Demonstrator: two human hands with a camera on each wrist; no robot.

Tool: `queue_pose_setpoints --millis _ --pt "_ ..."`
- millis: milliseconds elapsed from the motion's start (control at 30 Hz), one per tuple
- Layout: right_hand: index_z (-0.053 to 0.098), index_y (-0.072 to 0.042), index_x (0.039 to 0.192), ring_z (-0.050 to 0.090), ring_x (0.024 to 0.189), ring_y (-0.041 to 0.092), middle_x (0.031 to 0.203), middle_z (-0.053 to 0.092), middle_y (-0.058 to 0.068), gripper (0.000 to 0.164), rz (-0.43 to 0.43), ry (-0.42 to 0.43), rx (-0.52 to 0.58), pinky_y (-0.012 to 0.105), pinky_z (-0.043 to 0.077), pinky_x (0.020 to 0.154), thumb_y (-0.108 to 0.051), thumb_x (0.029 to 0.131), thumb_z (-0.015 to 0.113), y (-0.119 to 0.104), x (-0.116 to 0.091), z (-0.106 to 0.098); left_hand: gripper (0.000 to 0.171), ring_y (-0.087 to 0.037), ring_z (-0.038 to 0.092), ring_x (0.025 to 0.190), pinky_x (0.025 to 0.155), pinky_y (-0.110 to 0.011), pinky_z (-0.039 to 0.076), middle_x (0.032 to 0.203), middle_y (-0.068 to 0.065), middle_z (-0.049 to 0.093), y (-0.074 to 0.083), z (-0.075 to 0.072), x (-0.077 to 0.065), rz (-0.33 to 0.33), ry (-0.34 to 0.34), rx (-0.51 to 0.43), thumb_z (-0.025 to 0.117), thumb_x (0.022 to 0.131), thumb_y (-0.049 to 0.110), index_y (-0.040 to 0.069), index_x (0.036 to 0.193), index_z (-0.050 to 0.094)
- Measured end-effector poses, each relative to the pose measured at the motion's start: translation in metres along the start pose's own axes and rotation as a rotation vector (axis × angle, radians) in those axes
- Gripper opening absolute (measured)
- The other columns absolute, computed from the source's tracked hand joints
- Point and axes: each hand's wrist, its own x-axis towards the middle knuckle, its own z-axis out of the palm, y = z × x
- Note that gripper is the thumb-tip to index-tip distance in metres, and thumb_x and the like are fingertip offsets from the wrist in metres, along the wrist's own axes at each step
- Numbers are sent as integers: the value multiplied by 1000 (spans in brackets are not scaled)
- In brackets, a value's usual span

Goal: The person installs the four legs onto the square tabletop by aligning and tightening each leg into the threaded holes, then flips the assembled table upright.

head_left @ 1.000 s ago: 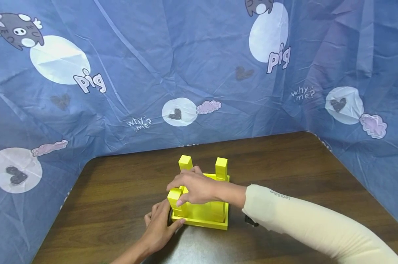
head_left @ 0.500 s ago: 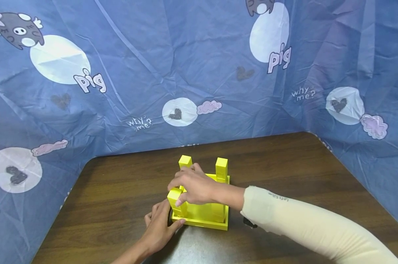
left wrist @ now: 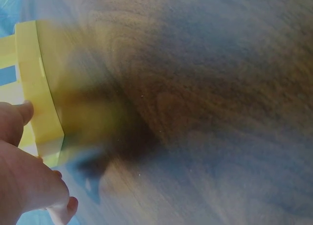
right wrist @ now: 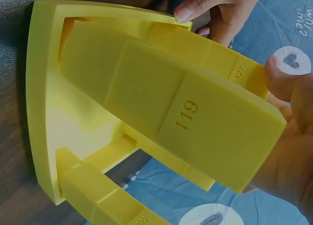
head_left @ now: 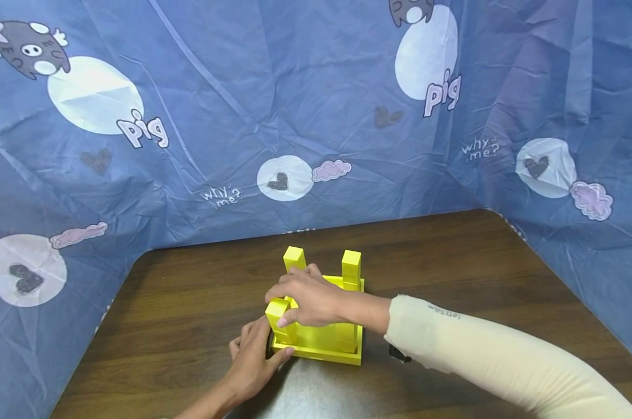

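A shallow yellow tray-like base [head_left: 321, 354] sits on the table, with several square yellow posts standing up from its corners. My right hand [head_left: 316, 299] grips the near-left post [head_left: 276, 314] close to its top. In the right wrist view that post [right wrist: 237, 63] bears the number 127, and my thumb lies against its top end; the other fingers are partly hidden. Another post [right wrist: 195, 117], marked 119, stands in front. My left hand [head_left: 253, 358] holds the base's near-left corner, thumb on the front rim. The left wrist view shows the base's edge [left wrist: 38, 83] beside that hand.
Two far posts rise behind my right hand, the far-right one [head_left: 351, 267] in plain sight. The brown wooden table [head_left: 462, 262] extends around the base. A blue printed cloth [head_left: 216, 116] hangs behind and along both sides.
Almost nothing differs. My right hand shifts very slightly while keeping its grip on the near-left post; the left hand and the base stay in place.
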Motion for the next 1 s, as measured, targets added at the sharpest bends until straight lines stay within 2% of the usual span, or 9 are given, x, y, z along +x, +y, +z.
queue_pose_setpoints --millis 200,300,467,733,1000 --pt "53 -23 138 45 123 16 134 56 -6 60 14 -27 20 42 27 97 -33 84 76 -1 -3 -4 63 -26 36 124 92 -52 18 142 -10 47 0 -1 1 15 -1 -12 76 83 26 18 138 44" --pt "53 -22 139 44 125 16 136 55 -7 59 20 -11 25 42 27 98 -33 85 74 -1 -6 -8 64 -27 36 124 92 -53 18 143 -10 46 1 -3 1 17 -1 -13 76 83 27 17 138 44" --pt "55 -20 136 44 125 14 134 56 -7 53 38 25 44 41 27 98 -33 87 72 3 -13 -16 63 -27 36 125 91 -55 19 142 -6 47 1 -8 -3 11 -4 2 75 84 23 18 139 43" --pt "59 -16 132 47 115 15 127 62 -3 45 51 85 93 41 29 95 -25 90 70 16 -29 -25 52 -29 36 126 90 -53 20 142 -10 46 -2 -17 -8 13 -7 19 66 90 11 13 138 46" --pt "63 -13 126 48 111 16 120 64 -2 39 29 156 83 43 32 93 -19 88 71 26 -43 -33 39 -31 40 124 91 -54 20 137 -11 52 -4 -26 -2 58 74 21 62 92 5 12 130 54"
